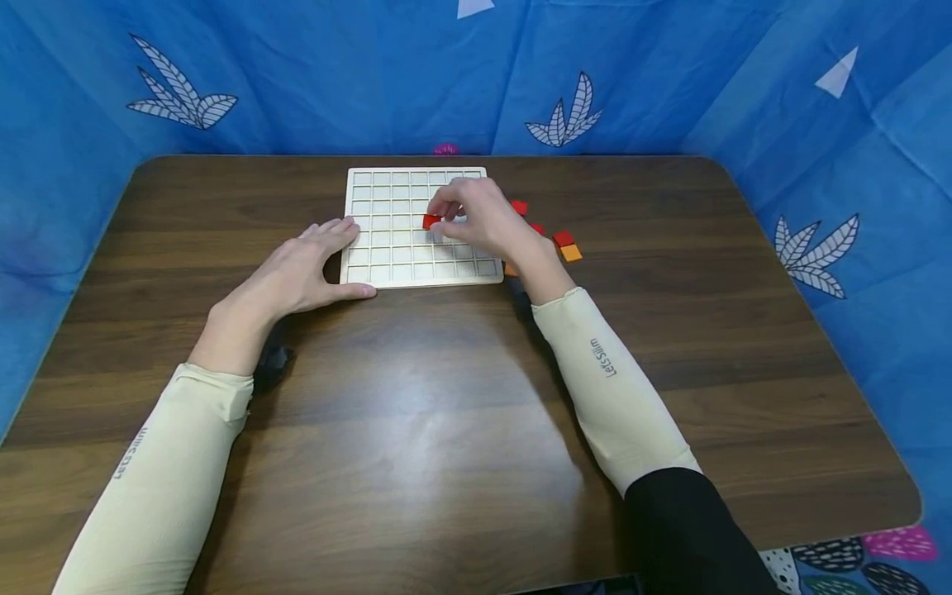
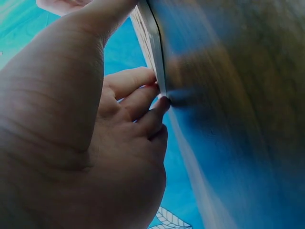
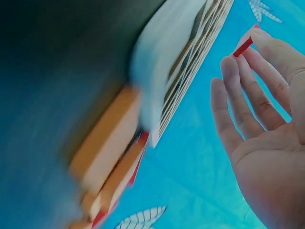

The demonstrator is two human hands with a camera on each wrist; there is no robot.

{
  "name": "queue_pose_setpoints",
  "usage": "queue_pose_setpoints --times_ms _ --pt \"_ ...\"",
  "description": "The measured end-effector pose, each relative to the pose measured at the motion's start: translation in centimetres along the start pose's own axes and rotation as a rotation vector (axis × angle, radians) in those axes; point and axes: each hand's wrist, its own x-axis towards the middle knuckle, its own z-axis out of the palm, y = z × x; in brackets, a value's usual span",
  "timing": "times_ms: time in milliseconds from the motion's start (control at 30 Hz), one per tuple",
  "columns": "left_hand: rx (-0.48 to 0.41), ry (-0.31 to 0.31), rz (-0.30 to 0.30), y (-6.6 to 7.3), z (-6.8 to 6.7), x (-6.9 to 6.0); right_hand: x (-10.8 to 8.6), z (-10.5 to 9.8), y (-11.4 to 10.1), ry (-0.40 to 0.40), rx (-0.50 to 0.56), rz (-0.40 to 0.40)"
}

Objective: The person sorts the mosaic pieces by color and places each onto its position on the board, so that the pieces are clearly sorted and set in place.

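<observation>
A pale gridded board (image 1: 379,271) lies on the wooden table. My left hand (image 1: 297,268) rests at its left side, fingertips on the left edge and thumb at the near left corner; the left wrist view shows the fingers (image 2: 138,88) against that edge. Over the board's middle, my right hand (image 1: 479,216) pinches a red tile (image 1: 430,221) between thumb and fingertips. From the right wrist, this red tile (image 3: 243,46) appears held above the board, the other fingers spread.
Right of the board lie several loose tiles, among them a red tile (image 1: 564,239) touching an orange tile (image 1: 571,253), and another red tile (image 1: 520,207). Some are partly hidden by my right wrist. A blue patterned cloth (image 1: 335,74) hangs behind the table.
</observation>
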Motion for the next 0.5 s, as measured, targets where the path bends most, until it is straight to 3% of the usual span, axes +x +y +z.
queue_pose_setpoints --times_ms 300,500 --pt "-0.009 0.005 0.004 -0.2 0.0 -0.1 1.9 1.8 -2.7 -0.032 0.025 -0.012" --pt "-0.007 0.003 0.008 -0.2 0.0 0.0 2.6 2.3 -3.7 -0.051 -0.002 0.031"
